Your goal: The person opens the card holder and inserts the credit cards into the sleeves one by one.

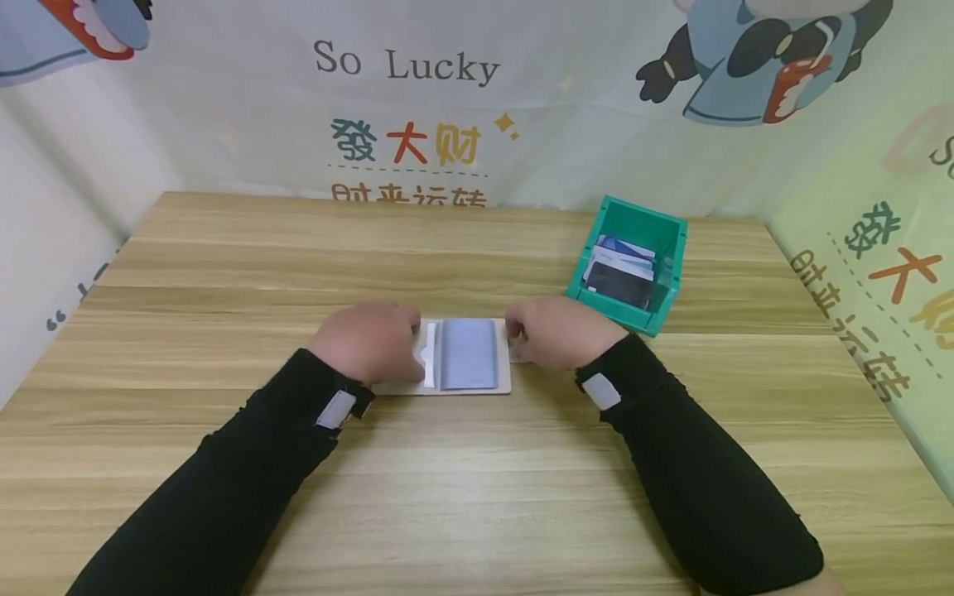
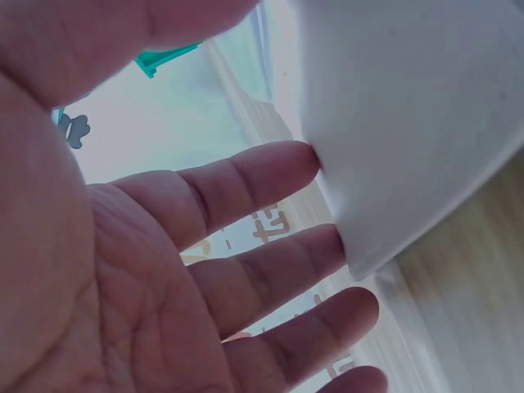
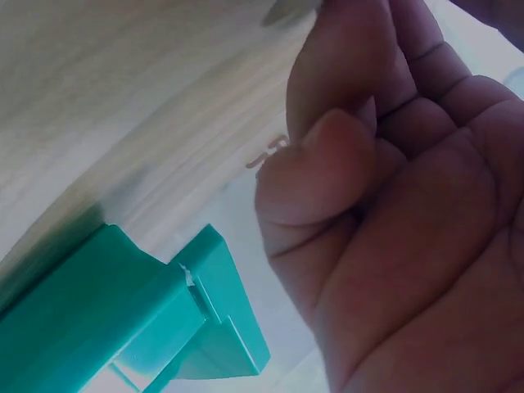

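A small card holder [image 1: 467, 354] with pale covers and clear sleeves lies spread on the wooden table. My left hand [image 1: 373, 341] rests over its left cover. In the left wrist view the fingers [image 2: 254, 176] are nearly straight, their tips against the edge of the white cover [image 2: 409, 106]. At the holder's right edge is my right hand [image 1: 562, 333], fingers curled and thumb [image 3: 315, 176] pressed in against them. A thin pale sheet [image 1: 519, 358] shows under its fingertips; I cannot tell what kind of sheet it is.
A green bin [image 1: 666, 302] stands just beyond my right hand, with several cards [image 1: 619, 280] inside it. Printed cloth [image 1: 417, 99] hangs along the table's back and sides. Bare wood [image 1: 455, 480] stretches between my forearms.
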Demonstrator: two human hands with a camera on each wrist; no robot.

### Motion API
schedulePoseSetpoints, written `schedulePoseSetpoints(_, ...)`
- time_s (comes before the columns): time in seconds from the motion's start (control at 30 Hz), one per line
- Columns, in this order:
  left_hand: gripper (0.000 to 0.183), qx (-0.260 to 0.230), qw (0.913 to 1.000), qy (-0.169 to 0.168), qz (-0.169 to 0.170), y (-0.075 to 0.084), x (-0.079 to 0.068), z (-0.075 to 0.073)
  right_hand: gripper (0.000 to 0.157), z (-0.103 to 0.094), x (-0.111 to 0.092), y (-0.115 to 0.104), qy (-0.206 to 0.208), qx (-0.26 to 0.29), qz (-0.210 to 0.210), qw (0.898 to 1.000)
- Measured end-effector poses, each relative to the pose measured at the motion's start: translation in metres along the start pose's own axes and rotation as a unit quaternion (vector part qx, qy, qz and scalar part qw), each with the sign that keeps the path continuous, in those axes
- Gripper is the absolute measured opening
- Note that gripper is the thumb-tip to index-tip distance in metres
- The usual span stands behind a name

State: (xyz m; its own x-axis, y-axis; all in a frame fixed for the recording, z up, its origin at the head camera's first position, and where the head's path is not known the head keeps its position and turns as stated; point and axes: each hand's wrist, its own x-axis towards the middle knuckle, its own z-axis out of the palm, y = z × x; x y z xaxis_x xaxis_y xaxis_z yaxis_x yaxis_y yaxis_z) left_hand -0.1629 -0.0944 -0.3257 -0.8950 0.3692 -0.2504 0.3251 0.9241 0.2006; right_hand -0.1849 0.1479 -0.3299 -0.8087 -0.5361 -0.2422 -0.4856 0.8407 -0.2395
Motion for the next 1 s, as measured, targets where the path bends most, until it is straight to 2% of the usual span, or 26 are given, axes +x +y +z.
schedulePoseSetpoints(0.1, 0.035, -0.007, 1.0000, -0.001, -0.002, 0.000, 0.001, 0.002, 0.008, -0.011, -0.006, 0.008, 0.034, 0.024, 0.014, 0.999)
schedulePoseSetpoints(0.2, 0.033, -0.015, 0.9999, -0.003, -0.005, 0.000, 0.002, 0.004, 0.015, -0.026, -0.014, 0.023, 0.097, 0.027, 0.046, 0.994)
schedulePoseSetpoints(0.3, 0.030, -0.019, 0.9998, -0.005, -0.006, 0.000, 0.003, 0.005, 0.016, -0.038, -0.024, 0.045, 0.160, 0.028, 0.104, 0.981)
schedulePoseSetpoints(0.37, 0.029, -0.018, 0.9998, -0.005, -0.007, 0.000, 0.003, 0.005, 0.015, -0.042, -0.028, 0.061, 0.182, 0.032, 0.146, 0.972)
schedulePoseSetpoints(0.47, 0.028, -0.020, 0.9998, -0.004, -0.007, 0.000, 0.003, 0.005, 0.022, -0.043, -0.029, 0.079, 0.185, 0.039, 0.183, 0.965)
schedulePoseSetpoints(0.57, 0.028, -0.023, 0.9997, -0.006, -0.011, 0.000, 0.002, 0.005, 0.032, -0.039, -0.024, 0.089, 0.162, 0.039, 0.192, 0.967)
schedulePoseSetpoints(0.67, 0.027, -0.024, 0.9996, -0.007, -0.014, 0.001, 0.002, 0.005, 0.035, -0.032, -0.018, 0.092, 0.146, 0.017, 0.199, 0.969)
schedulePoseSetpoints(0.83, 0.027, -0.022, 0.9996, -0.007, -0.014, 0.001, 0.001, 0.004, 0.026, -0.023, -0.013, 0.092, 0.157, -0.058, 0.207, 0.964)
schedulePoseSetpoints(1.0, 0.026, -0.014, 0.9998, -0.008, -0.012, 0.002, 0.002, 0.003, 0.015, -0.020, -0.013, 0.091, 0.178, -0.080, 0.214, 0.957)
